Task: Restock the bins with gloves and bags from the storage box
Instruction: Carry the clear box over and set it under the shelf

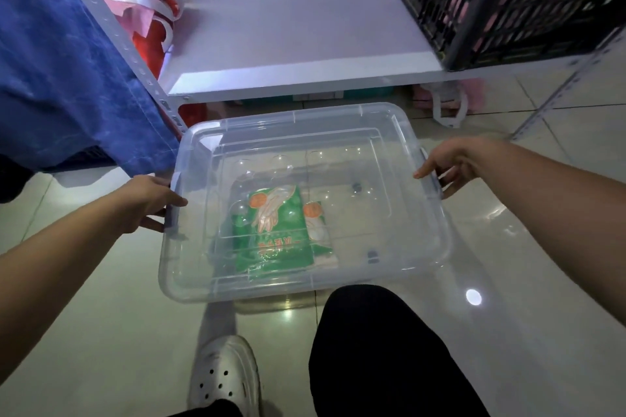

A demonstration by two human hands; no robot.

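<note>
A clear plastic storage box (420,240) with its clear lid on sits on the tiled floor in front of me. Through the lid I see a green glove packet (281,230) and a second packet (320,230) partly under it. My left hand (149,203) holds the box's left side at the latch, thumb on top of the lid edge, fingers curled below. My right hand (447,166) holds the right side at the other latch, fingers curled round the edge.
A white metal shelf (305,37) stands just behind the box. A black slatted crate (508,0) sits on its right end. Blue cloth (61,61) hangs at the left beside pink and red bags (145,10). My white shoe (223,379) and dark-trousered knee (379,349) are below.
</note>
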